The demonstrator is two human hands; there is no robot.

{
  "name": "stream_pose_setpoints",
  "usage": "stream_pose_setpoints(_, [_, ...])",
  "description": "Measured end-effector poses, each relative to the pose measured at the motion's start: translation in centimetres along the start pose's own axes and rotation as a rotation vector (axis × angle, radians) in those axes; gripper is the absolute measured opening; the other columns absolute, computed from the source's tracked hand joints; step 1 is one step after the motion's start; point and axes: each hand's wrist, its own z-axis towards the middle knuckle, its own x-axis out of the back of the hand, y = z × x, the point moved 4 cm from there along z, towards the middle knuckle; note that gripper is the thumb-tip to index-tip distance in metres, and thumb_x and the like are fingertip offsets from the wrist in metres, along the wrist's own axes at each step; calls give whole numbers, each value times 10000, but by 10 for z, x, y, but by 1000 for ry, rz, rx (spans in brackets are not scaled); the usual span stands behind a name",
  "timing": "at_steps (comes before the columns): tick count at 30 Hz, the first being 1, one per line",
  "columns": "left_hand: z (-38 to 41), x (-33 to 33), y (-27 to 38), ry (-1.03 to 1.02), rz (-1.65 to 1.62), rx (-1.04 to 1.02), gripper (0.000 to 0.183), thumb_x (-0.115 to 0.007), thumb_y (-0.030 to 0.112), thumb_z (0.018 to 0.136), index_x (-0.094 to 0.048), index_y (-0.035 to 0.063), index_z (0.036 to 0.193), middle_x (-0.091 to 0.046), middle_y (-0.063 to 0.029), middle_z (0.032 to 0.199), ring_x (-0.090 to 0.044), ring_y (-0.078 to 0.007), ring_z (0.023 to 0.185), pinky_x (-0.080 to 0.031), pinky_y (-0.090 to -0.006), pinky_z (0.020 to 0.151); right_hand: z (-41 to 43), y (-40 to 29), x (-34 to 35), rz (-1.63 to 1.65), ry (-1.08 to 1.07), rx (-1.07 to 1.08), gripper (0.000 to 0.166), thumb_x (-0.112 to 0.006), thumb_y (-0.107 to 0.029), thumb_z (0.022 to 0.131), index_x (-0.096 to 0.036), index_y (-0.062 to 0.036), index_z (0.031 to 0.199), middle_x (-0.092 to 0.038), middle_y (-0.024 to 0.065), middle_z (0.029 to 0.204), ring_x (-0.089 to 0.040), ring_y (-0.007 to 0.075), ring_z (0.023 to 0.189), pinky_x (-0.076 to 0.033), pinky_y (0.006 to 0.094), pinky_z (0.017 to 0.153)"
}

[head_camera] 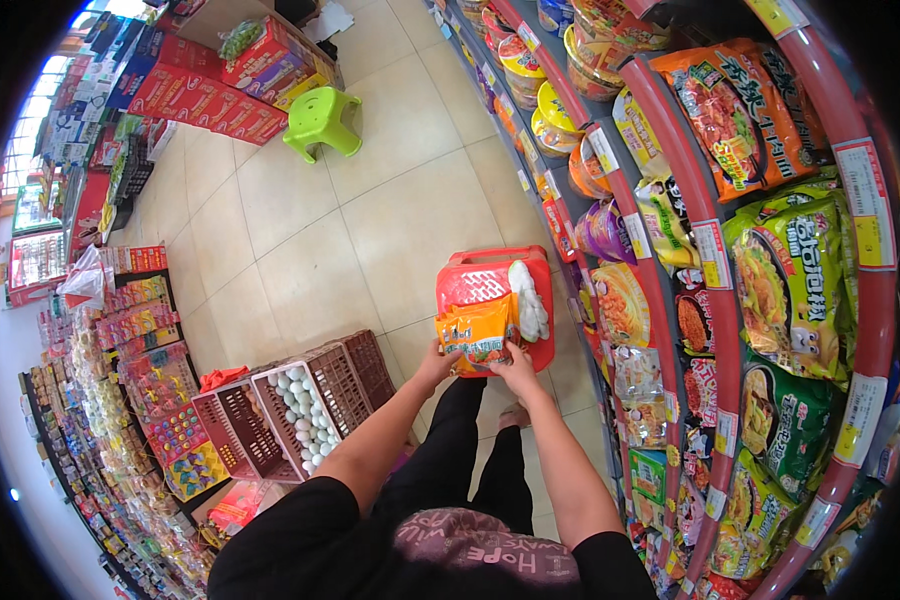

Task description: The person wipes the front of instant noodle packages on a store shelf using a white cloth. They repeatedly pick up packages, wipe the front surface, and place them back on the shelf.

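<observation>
Between my two hands are orange instant noodle packets (476, 330), at least two in a stack, bearing printed writing. My left hand (441, 361) grips their left side, and my right hand (517, 367) grips the right side near the lower corner. Behind and below the packets is a red plastic stool (474, 281) with a slotted top. On its right part lies a white cloth (528, 300), perhaps a glove. Whether the packets rest on the stool or are held just above it, I cannot tell.
Shelves on the right hold bagged noodles (787, 285) and noodle bowls (555, 116) behind red price rails (727, 330). To the left stand plastic crates (345, 375), one with white eggs (302, 412). A green stool (321, 120) and red cartons (202, 97) are farther ahead on the tiled floor (390, 202).
</observation>
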Motion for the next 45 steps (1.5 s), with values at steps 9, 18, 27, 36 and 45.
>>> stream_pose_setpoints(9, [-82,-4,24,-42,-233,-18,564,-655,224,879,-299,112,1303,-545,-85,1163,-583,-200,983,-491,-347,799,-79,-33,23,537,-106,-142,558,-662,-265,849,-391,-109,1311,-512,67,1232,-459,185,1156,-355,465,944])
stream_pose_setpoints(18, [-193,-50,70,-602,-505,-128,415,-587,100,904,-441,11,1282,-582,-114,1218,-587,-211,1103,-494,-366,934,-200,-46,86,766,-61,-31,406,-683,-150,850,-482,-65,1192,-575,12,1024,-533,99,852,-413,243,684])
stream_pose_setpoints(27, [-313,-93,137,-681,-399,-297,433,-569,73,913,-380,35,1300,-560,-106,1229,-586,-214,1088,-510,-374,907,-347,-79,148,909,54,313,485,-650,-159,879,-445,-73,1310,-570,30,1124,-537,113,993,-452,254,759])
stream_pose_setpoints(36, [-398,-147,169,-962,-386,-391,456,-575,76,908,-380,32,1317,-550,-114,1254,-564,-227,1129,-466,-378,974,-460,-78,181,924,404,711,289,-583,-53,897,-478,-39,1167,-547,52,1101,-556,160,989,-494,336,850])
stream_pose_setpoints(45, [-446,-192,171,-1103,-273,-394,456,-590,47,895,-392,38,1306,-554,-109,1255,-560,-227,1138,-457,-380,984,-524,-54,188,598,892,728,234,-543,34,881,-475,-10,1100,-567,44,971,-577,103,845,-467,238,734])
